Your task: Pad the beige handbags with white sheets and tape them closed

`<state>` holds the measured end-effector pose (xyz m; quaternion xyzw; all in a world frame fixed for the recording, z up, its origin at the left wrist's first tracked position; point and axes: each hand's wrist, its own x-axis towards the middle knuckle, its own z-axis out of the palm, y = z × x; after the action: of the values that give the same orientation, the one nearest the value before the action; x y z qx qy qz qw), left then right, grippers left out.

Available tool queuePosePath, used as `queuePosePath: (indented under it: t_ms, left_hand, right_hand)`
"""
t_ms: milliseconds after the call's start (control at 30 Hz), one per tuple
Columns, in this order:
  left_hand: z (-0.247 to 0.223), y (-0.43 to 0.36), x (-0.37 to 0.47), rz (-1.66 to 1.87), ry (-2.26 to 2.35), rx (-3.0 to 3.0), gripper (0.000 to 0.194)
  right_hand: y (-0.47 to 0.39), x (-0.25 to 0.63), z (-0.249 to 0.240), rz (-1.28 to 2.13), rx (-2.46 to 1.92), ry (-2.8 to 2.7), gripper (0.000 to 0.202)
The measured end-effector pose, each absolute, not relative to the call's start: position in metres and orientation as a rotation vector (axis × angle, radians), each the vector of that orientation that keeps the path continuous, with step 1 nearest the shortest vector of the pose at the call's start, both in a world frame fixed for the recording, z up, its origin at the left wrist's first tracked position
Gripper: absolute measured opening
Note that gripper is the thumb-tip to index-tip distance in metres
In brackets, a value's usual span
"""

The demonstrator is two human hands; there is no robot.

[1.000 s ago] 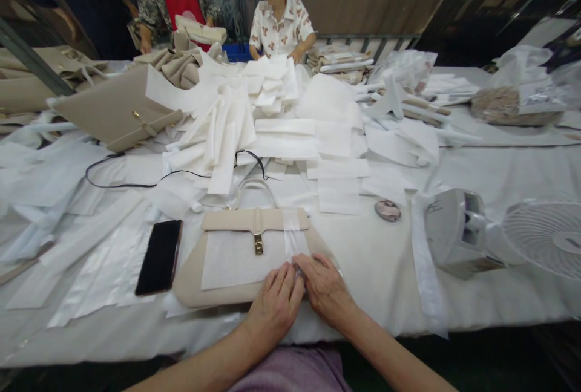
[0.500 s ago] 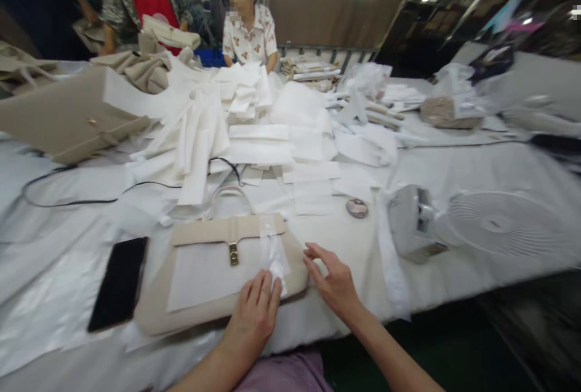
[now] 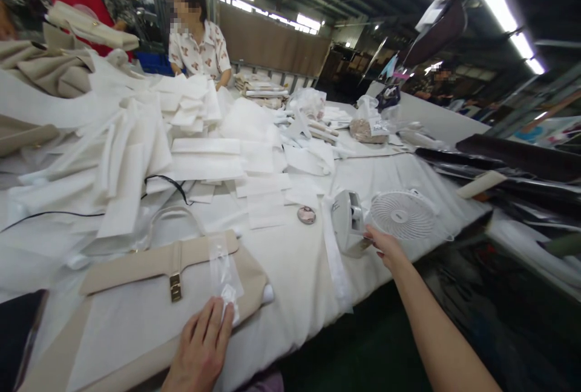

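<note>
A beige handbag (image 3: pixel 252 277) with a brass clasp lies flat on the table at lower left, its handle toward the far side. A white sheet (image 3: pixel 131 325) is tucked under its flap, and a clear plastic strip (image 3: pixel 222 259) lies over the flap's right part. My left hand (image 3: pixel 202 337) rests flat on the bag, fingertips on the strip's lower end. Over to the right, my right hand (image 3: pixel 384 247) is at the base of a white fan (image 3: pixel 399 216), which lies face up. Its fingers are slightly bent and apart, touching the fan's base near the neck.
White paper sheets (image 3: pixel 206 159) are heaped across the table's middle and left. A small round case (image 3: pixel 306 215) lies between bag and fan. A phone (image 3: pixel 20 331) is at lower left. A person (image 3: pixel 200 47) stands across the table. The near table edge (image 3: pixel 308 340) slants up rightward.
My right hand has moved from beside the bag's right edge to the fan. My left hand has stayed on the bag. The view has turned to the right.
</note>
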<state>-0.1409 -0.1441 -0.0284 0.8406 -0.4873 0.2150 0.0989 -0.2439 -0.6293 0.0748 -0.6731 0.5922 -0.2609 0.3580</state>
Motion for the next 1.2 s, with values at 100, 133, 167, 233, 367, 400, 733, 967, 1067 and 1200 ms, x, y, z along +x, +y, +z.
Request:
queuePosePath:
  t_ms: [100,133,167,233,367,400,733,967,1067,1200]
  left_hand:
    - [-0.029,-0.145,-0.14,0.645,-1.433,2.473,0.044]
    - [-0.029,-0.145,-0.14,0.645,-1.439,2.47,0.044]
    - [-0.028,-0.145,-0.139,0.643,-1.45,2.467,0.045]
    - [-0.027,-0.145,-0.138,0.647,-1.462,2.458,0.048]
    - [-0.029,-0.145,-0.138,0.67,-1.446,2.444,0.059]
    - [-0.03,-0.146,-0.139,0.674,-1.44,2.44,0.06]
    - [-0.036,-0.146,-0.139,0.665,-1.417,2.407,0.058]
    - [-0.037,-0.147,-0.138,0.678,-1.421,2.38,0.061]
    - [-0.039,-0.147,-0.138,0.695,-1.431,2.379,0.058]
    - [-0.042,-0.146,-0.137,0.718,-1.445,2.391,0.053]
  right_hand:
    - [-0.633,-0.237,0.076,-0.51,-1.63,1.571,0.028]
    - [-0.635,-0.236,0.078,-0.481,-1.604,1.572,0.029]
    - [-0.636,-0.235,0.079,-0.464,-1.583,1.568,0.029]
    - [-0.638,-0.233,0.08,-0.456,-1.551,1.554,0.029]
    - [-0.636,-0.233,0.08,-0.564,-1.523,1.512,0.027]
    - [-0.634,-0.235,0.08,-0.616,-1.521,1.498,0.026]
    - [-0.597,-0.28,0.071,-0.972,-1.378,1.436,0.035]
    - [-0.576,-0.295,0.037,-0.899,-1.329,1.442,0.034]
    - [-0.574,-0.295,0.026,-0.834,-1.381,1.393,0.038]
    - [-0.577,-0.293,0.019,-0.795,-1.497,1.389,0.047]
